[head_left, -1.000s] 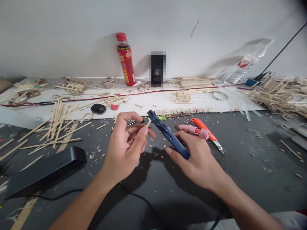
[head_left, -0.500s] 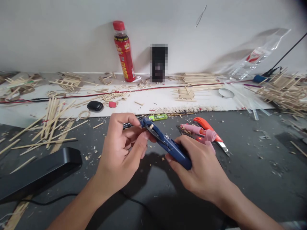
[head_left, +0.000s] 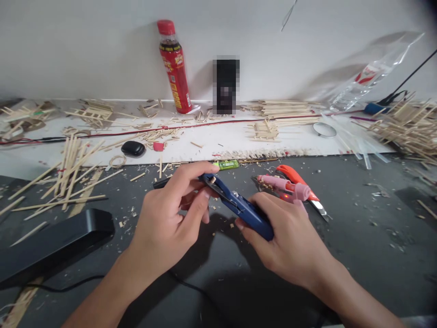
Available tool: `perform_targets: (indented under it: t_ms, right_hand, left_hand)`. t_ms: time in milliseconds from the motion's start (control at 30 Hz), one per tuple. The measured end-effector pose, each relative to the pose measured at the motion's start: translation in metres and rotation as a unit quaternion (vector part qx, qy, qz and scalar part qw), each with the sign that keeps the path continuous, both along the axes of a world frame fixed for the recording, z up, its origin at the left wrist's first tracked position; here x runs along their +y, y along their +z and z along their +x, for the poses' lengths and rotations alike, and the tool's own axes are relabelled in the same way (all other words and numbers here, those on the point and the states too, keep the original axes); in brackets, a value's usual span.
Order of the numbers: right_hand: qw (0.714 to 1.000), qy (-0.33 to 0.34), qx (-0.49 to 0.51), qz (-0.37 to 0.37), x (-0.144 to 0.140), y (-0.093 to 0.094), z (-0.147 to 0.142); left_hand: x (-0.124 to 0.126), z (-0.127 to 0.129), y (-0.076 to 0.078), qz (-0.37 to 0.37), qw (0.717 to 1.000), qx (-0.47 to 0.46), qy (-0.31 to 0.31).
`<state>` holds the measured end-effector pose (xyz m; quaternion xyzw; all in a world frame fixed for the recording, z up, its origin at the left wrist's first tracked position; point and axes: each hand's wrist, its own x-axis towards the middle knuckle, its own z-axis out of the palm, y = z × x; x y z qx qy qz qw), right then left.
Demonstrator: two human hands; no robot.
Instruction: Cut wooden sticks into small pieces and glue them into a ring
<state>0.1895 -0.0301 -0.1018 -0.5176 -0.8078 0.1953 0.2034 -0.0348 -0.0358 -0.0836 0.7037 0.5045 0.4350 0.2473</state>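
A dark blue hand cutter [head_left: 251, 216] is held slantwise above the desk, its jaw end up and to the left. My right hand [head_left: 285, 237] is closed around its handle end. At the jaw end, my left hand [head_left: 175, 207] is closed, the index finger stretched over the tip and the thumb against the near side. A short piece of wooden stick [head_left: 213, 180] shows in the jaw. How far the left fingers grip that piece is hidden. Behind my right hand lie a pink glue gun [head_left: 283, 184] with a small red light and an orange-handled utility knife [head_left: 297, 177].
Loose wooden sticks [head_left: 70, 173] and a black box-shaped object [head_left: 68, 243] lie at the left, with a cable below. At the back are a red bottle [head_left: 175, 75], a black earbud case [head_left: 133, 148], a green lighter [head_left: 228, 164], a clear bottle [head_left: 357, 86] and stick assemblies [head_left: 409, 130].
My left index finger has moved from behind the cutter's tip to over it, reaching further right. My right hand stays in place; the background has shifted slightly with the camera.
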Motion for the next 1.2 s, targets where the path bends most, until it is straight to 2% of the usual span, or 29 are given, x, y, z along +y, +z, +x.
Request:
perform_targets:
  t_ms: [100, 300, 567, 833, 1200]
  right_hand:
    - [1.0, -0.002, -0.007, 0.004, 0.001, -0.001, 0.001]
    - [0.999, -0.025, -0.028, -0.004, 0.003, -0.005, -0.002]
    - [0.997, -0.027, -0.054, -0.042, 0.003, -0.007, -0.002]
    - [0.991, -0.03, -0.082, -0.104, 0.008, -0.005, -0.007]
    - [0.994, -0.043, -0.028, -0.101, 0.009, -0.018, -0.013]
  left_hand:
    - [0.002, -0.002, 0.0, -0.004, 1.0, 0.015, 0.002]
    - [0.004, -0.008, 0.006, -0.018, 0.994, 0.108, -0.023]
    - [0.006, -0.007, 0.005, -0.059, 0.995, 0.075, -0.038]
    - [0.014, -0.009, 0.002, -0.158, 0.984, 0.067, -0.051]
    - [0.018, -0.01, 0.0, -0.156, 0.985, 0.054, -0.049]
